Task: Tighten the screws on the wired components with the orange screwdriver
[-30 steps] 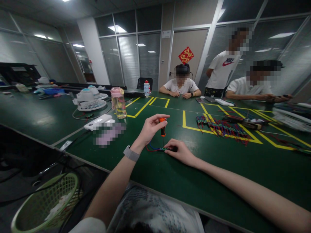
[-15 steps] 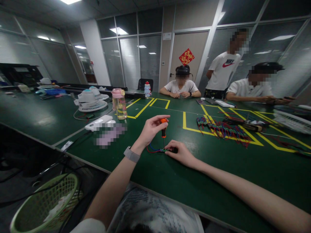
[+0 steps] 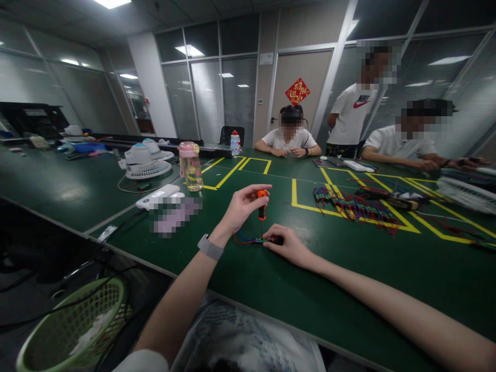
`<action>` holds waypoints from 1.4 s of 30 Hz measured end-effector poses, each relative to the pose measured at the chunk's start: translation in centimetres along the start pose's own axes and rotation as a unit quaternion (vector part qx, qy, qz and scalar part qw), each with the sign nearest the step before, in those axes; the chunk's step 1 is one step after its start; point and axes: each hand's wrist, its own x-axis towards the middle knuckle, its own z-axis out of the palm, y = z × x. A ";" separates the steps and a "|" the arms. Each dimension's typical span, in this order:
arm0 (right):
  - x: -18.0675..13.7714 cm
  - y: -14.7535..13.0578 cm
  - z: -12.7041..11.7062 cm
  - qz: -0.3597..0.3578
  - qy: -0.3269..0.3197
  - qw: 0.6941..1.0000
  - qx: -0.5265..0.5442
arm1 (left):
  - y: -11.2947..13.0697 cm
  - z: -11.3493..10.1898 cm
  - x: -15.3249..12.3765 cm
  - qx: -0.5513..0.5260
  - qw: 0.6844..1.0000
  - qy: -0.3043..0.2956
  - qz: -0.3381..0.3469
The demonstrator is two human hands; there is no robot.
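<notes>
Standing a screwdriver upright over a small circuit board

We have the orange-and-black screwdriver [image 3: 262, 211] in our left hand [image 3: 241, 209], its handle caught between the thumb and bent fingers while one finger stretches out over the cap. Its long axis runs nearly vertical, and the thin shaft drops straight from the handle to the green circuit board [image 3: 260, 240] lying on the desk [image 3: 368, 258] in front of us. At this size the tip appears to meet the board, but we cannot tell whether it sits in a screw.

Our right hand [image 3: 289, 245] is the nearer one to the board: it rests low on the desk, thumb and fingertips pinching the right end. The board lies roughly left to right, reaching leftward out of that pinch, with the red and blue wires [image 3: 243, 237] leaving its far end and curving below our left wrist. So the board is directly below the left fingers and just left of the right ones, and what matters most, we judge, is keeping the shaft square above it.

Farther off to the right, well apart from both hands, a pile of wired circuit boards [image 3: 354, 206] lies across the yellow tape [image 3: 293, 194].
</notes>
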 end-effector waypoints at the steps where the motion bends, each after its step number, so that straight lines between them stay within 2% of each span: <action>1: 0.0 0.1 0.0 -0.001 0.000 1.000 0.000 | -0.1 -0.1 0.0 0.025 1.000 0.013 0.011; 4: 0.0 0.2 0.1 -0.006 0.002 1.000 0.001 | 0.0 0.0 0.1 0.020 0.999 0.014 0.021; 9: 0.0 0.2 0.1 -0.003 0.003 1.000 0.003 | 0.4 0.5 0.0 -0.114 0.992 -0.043 -0.036; 11: 0.0 0.2 0.1 -0.003 0.003 1.000 0.005 | 0.3 0.4 0.0 -0.101 0.993 -0.039 -0.043; 17: 0.0 0.2 0.1 -0.003 0.006 1.000 0.000 | -0.1 0.0 0.1 0.034 0.999 0.023 0.026; 20: 0.0 0.1 0.0 -0.004 0.004 1.000 -0.002 | 0.0 0.2 0.1 -0.032 0.999 -0.005 0.016; 24: 0.0 0.0 0.0 -0.004 0.003 1.000 -0.001 | 0.3 0.4 0.0 -0.106 0.993 -0.040 -0.035; 26: 0.0 0.0 0.0 -0.004 0.003 1.000 -0.001 | 0.1 0.3 0.0 -0.073 0.997 -0.017 -0.029; 30: 0.0 0.2 0.0 -0.009 0.004 1.000 -0.002 | -0.2 -0.1 0.0 0.031 0.999 0.035 0.027; 32: 0.0 0.2 0.1 -0.011 0.004 1.000 -0.001 | -0.1 0.0 0.1 0.017 0.999 0.031 0.030; 35: 0.0 0.3 0.1 -0.009 0.003 1.000 0.001 | 0.1 0.2 0.1 -0.074 0.997 -0.003 0.001; 37: 0.0 0.3 0.1 -0.009 0.003 1.000 0.003 | 0.1 0.3 0.1 -0.091 0.996 -0.012 -0.015; 42: 0.0 0.3 0.1 -0.008 0.003 1.000 0.001 | -0.3 -0.1 0.0 0.028 0.999 0.035 0.027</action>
